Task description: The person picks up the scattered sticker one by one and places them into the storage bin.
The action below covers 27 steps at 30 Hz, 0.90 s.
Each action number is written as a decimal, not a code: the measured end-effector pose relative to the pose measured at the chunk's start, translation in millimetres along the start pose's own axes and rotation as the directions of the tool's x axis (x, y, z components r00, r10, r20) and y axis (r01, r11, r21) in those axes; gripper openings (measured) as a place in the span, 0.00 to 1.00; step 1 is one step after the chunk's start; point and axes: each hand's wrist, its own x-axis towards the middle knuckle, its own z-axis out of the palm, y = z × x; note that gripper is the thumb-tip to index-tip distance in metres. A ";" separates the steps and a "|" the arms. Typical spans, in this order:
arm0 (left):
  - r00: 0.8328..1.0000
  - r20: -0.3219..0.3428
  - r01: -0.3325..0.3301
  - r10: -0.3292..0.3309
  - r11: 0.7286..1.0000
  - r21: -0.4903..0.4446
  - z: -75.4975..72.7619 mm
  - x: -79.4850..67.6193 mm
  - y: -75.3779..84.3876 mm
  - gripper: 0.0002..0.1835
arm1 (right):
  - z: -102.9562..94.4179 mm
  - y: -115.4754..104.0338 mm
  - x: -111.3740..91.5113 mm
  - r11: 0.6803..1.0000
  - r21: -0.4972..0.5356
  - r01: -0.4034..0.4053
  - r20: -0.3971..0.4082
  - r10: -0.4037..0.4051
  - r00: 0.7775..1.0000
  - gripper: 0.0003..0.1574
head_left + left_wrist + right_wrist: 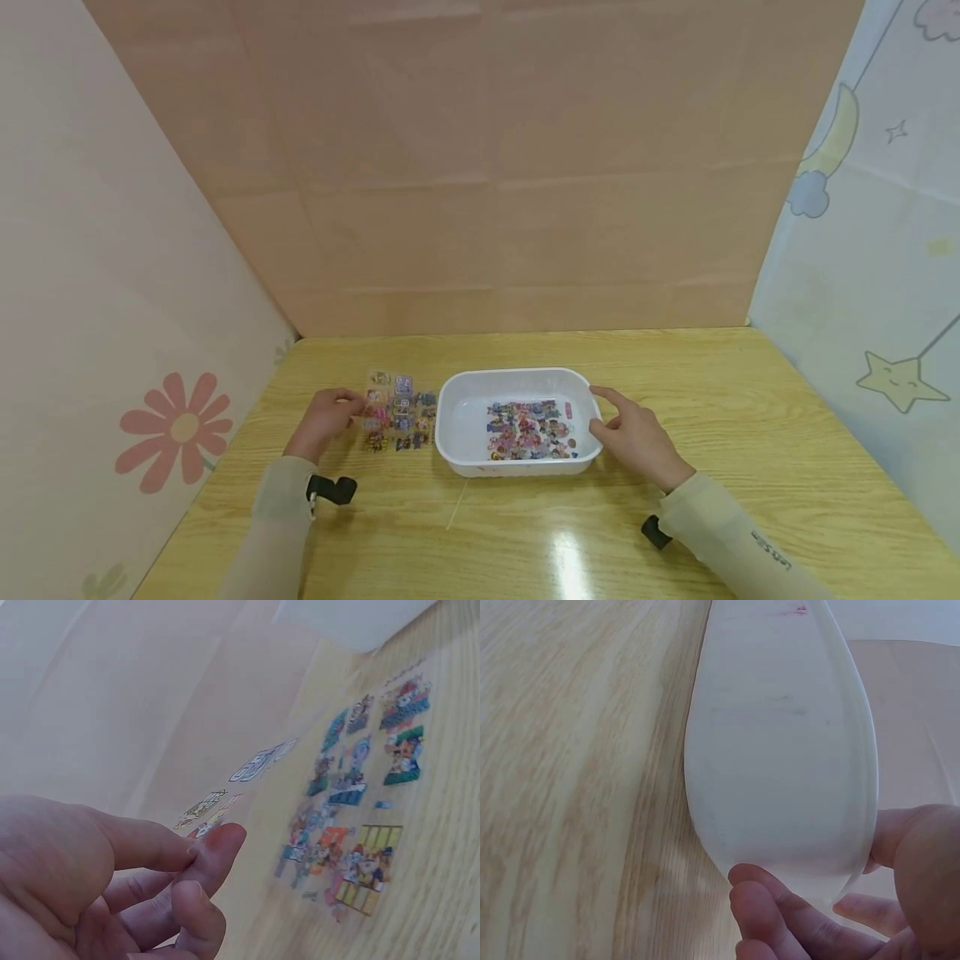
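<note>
A clear sheet of colourful cartoon stickers [402,417] is at the left, beside a white plastic basin [517,470]. My left hand [330,419] pinches the sheet's left edge between thumb and forefinger, and the left wrist view shows the printed stickers [367,870] beyond the fingertips. Inside the basin lie more cartoon stickers [528,429], mostly towards its right half. At the basin's right end my right hand [637,435] grips the rim. From the right wrist view, the fingers [761,911] curl along the outer wall [780,765] of the basin, with the thumb at the rim.
A thin pale strip [457,504] lies on the wood-grain table [390,533] in front of the basin. A pinkish-tan sheet [487,192] stands upright behind the table, with patterned walls on both sides. Black mounts [332,489] are strapped to both wrists.
</note>
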 end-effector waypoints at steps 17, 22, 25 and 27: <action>0.993 -0.064 -0.100 0.097 0.994 -0.051 -9.9 -10.2 32.3 0.20 | -0.1 0.2 -0.1 1.000 0.011 -0.006 0.012 0.006 1.000 0.38; 0.993 -0.050 -0.108 0.106 0.993 -0.048 -6.2 -16.3 45.5 0.20 | -0.2 0.3 -0.1 1.000 0.012 -0.003 0.011 0.003 1.000 0.38; 0.992 -0.044 -0.122 0.120 0.992 -0.034 -1.3 -19.6 53.6 0.19 | -0.4 0.5 -0.1 1.000 0.004 0.005 0.009 -0.005 1.000 0.38; 0.990 -0.036 -0.137 0.136 0.990 -0.026 3.2 -21.1 58.6 0.18 | -0.4 0.7 -0.1 1.000 -0.001 0.006 0.005 -0.006 1.000 0.38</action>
